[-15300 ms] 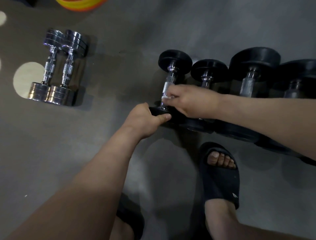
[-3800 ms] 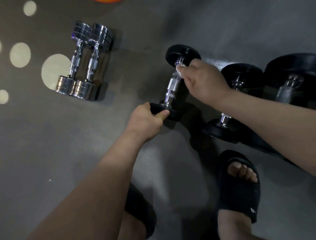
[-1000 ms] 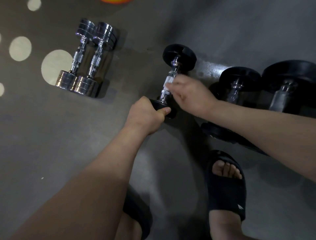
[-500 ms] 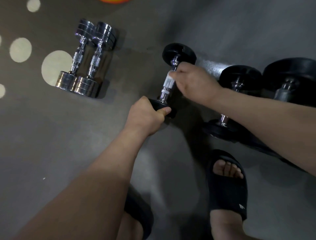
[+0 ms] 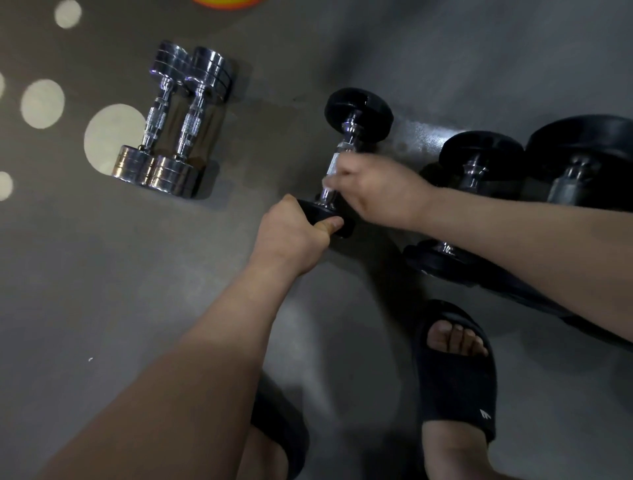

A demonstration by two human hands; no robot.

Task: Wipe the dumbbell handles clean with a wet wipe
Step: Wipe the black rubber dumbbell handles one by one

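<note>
Grey matte flooring point(image 5: 102, 274) fills your view, with round pale patches of light point(image 5: 113, 137) toward 9 o'clock. At 3 o'clock lies the biggest black dumbbell point(image 5: 582, 150), cut off by the frame edge. A mid-sized black dumbbell point(image 5: 479, 154) lies just beside it on the 9 o'clock side, its near head partly hidden under your right forearm. Toward 10 o'clock, well apart from these, two chrome dumbbells point(image 5: 178, 120) lie side by side and touching, handles parallel.

At 5 o'clock your right foot sits in a black slide sandal point(image 5: 459, 383), toes showing. A second black sandal point(image 5: 284, 428) at 6 o'clock is mostly hidden behind your left forearm.

Just above centre, toward 12 o'clock, is the small black dumbbell point(image 5: 358, 109), near the mid-sized one on its 9 o'clock side. Its far head rests on the floor and its chrome handle point(image 5: 339, 154) runs down toward you. Your left hand point(image 5: 291, 236) grips the near head, fingers wrapped over the rim and thumb pressed along its edge. Your right hand point(image 5: 380, 192) is curled round the lower part of the handle. It is motion-blurred, with a pale wet wipe point(image 5: 329, 181) showing at the fingertips against the metal.

An orange and yellow rounded object point(image 5: 226, 3) pokes in at 12 o'clock, too cropped to identify.
</note>
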